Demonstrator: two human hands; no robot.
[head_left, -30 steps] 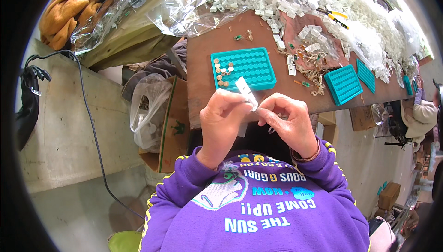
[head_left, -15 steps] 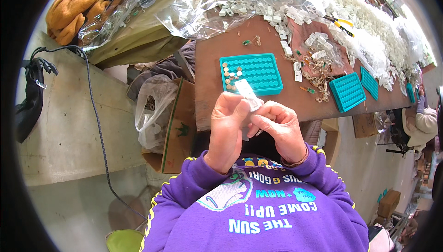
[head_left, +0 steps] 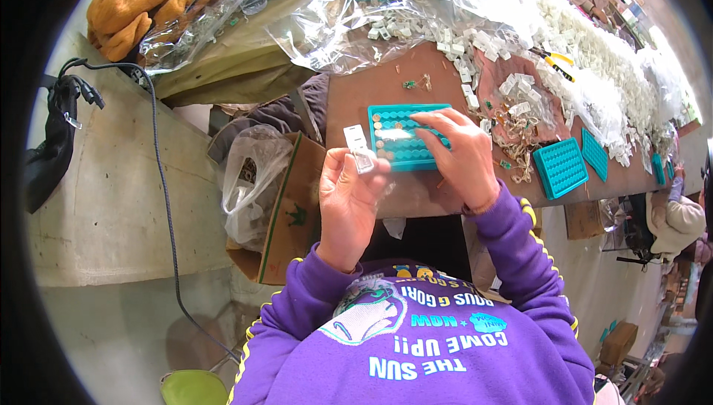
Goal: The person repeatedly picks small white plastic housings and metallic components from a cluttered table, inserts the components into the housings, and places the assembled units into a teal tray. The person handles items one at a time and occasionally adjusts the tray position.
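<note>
My left hand (head_left: 347,204) pinches a small white plastic casing (head_left: 356,140) between thumb and fingers, holding it upright at the left edge of a teal tray (head_left: 416,155). The tray has rows of round pockets. Several small round discs (head_left: 378,126), like button cells, sit in its left part. My right hand (head_left: 469,158) is over the tray's right side, its fingers stretched left and thumb apart from them. Nothing shows in its grasp, though the fingertips partly cover the tray.
Another teal tray (head_left: 561,170) lies on the brown table to the right, near tangled wires (head_left: 522,129) with small green parts. White casings (head_left: 601,74) form a large heap beyond, with yellow-handled pliers (head_left: 558,69). A cardboard box (head_left: 286,216) stands left of the table. Two people work farther right.
My hands were together at the white casing. The left has moved left with it, while the right has let go and reached forward over the teal tray.
</note>
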